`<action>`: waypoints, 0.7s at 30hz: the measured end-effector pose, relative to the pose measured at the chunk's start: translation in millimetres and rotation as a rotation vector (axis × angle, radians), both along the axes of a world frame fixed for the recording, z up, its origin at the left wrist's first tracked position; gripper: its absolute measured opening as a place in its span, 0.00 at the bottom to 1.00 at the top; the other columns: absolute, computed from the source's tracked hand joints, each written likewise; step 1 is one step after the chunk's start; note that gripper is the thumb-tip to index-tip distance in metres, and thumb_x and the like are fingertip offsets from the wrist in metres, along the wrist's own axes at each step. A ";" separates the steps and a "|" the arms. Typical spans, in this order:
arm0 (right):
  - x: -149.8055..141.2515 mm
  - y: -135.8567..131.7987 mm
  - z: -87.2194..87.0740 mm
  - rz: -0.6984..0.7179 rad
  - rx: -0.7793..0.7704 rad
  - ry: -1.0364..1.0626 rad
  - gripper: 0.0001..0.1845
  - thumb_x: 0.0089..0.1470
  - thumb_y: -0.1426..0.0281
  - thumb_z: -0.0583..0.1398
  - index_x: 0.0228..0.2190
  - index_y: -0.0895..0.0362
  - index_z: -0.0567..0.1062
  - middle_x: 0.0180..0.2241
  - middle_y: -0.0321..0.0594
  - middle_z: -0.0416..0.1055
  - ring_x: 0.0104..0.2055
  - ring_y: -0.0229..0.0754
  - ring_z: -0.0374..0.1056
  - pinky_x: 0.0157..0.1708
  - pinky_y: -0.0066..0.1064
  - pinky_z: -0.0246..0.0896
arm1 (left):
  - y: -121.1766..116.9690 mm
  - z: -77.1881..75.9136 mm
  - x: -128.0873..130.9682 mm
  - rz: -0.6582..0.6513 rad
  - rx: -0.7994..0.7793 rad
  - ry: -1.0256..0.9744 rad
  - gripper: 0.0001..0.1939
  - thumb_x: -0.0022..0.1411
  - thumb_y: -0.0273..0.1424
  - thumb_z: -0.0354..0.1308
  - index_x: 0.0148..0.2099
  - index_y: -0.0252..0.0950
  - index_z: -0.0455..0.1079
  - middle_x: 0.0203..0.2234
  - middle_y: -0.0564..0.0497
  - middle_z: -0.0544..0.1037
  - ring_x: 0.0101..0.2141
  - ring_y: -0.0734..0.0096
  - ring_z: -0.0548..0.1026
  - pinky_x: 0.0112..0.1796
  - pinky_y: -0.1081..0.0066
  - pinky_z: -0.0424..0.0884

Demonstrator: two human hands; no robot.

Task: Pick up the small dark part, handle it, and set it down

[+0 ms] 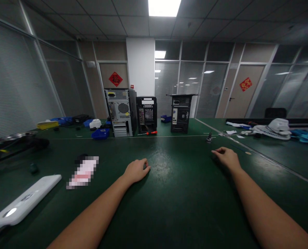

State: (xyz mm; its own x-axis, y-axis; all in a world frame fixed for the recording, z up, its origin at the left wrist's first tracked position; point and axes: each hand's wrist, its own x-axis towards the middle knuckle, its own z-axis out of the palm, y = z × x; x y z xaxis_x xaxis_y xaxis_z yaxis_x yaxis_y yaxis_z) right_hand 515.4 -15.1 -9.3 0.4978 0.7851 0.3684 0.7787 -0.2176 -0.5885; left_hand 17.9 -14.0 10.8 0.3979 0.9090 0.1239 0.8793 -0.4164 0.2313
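Observation:
My left hand [137, 170] rests on the green tabletop [169, 200] with its fingers curled closed. A small dark spot shows between thumb and forefinger, too small to name. To the right, my right hand [227, 158] is held low over the table, thumb and fingers drawn together. Whatever it may hold is hidden. Just beyond its fingertips stands a small metallic part [209, 137], apart from the hand. Farther off, a screwdriver [152, 132] with a red and black handle lies before the middle computer case [146, 116].
A large computer case [121, 112] and a smaller black one [180, 114] stand at the back. Blue bins [100, 134] sit beside them. At left lie a white device [26, 200] and a pixelated flat item [83, 173]. A white cap [275, 128] lies far right.

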 end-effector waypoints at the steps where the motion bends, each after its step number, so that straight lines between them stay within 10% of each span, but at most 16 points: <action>1: 1.0 1.1 -1.3 -0.003 0.008 -0.006 0.21 0.49 0.52 0.62 0.33 0.55 0.82 0.35 0.47 0.80 0.36 0.50 0.75 0.35 0.37 0.65 | 0.0 0.1 0.0 0.001 -0.001 0.000 0.15 0.68 0.45 0.52 0.44 0.41 0.72 0.36 0.46 0.80 0.38 0.59 0.78 0.33 0.69 0.66; 14: 1.6 8.9 -11.0 0.109 -0.127 -0.135 0.31 0.55 0.49 0.59 0.52 0.56 0.78 0.44 0.50 0.79 0.44 0.52 0.76 0.44 0.39 0.68 | -0.6 0.9 0.4 0.002 -0.006 0.000 0.15 0.67 0.45 0.52 0.44 0.41 0.72 0.36 0.46 0.80 0.37 0.59 0.78 0.33 0.69 0.67; 21: -4.9 7.3 -16.6 0.142 -0.134 -0.243 0.35 0.54 0.64 0.62 0.64 0.54 0.67 0.48 0.50 0.77 0.47 0.52 0.75 0.49 0.42 0.68 | -0.3 0.5 0.2 -0.008 0.004 0.004 0.15 0.67 0.45 0.53 0.44 0.41 0.72 0.36 0.46 0.80 0.37 0.59 0.78 0.33 0.69 0.66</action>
